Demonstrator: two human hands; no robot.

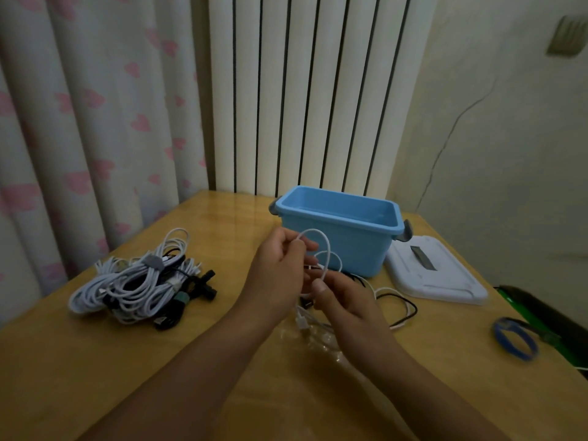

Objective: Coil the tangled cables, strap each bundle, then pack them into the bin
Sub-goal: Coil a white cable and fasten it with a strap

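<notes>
plainly, both hands were raised over the middle of the wooden surface [95, 361], working one thin white cable [321, 249] into small loops just in front of the blue bin [337, 218]. the left hand [280, 265] had its fingers curled, pinching the top of the loops; the right hand [346, 303] pinched the lower part between thumb and fingers. the cable's tail hung down to the surface, ending in a small plug [301, 323].

that tail ran close to a loose black cable [404, 310] lying beside the right hand, and whether the two were crossed could not be told. if they were, the next turn would likely have dragged the black one up into the coil. the loops looked springy and slack, so easing either pinch to reach for a strap risked the whole coil falling open.

the bin stood open with nothing showing inside it, its white lid [436, 272] lying flat beside it. the bigger heap of white and black cables [140, 281] sat well apart on the left, some already banded. a blue band [515, 338] lay far to the right near the edge, an awkward reach with a coil in hand.
</notes>
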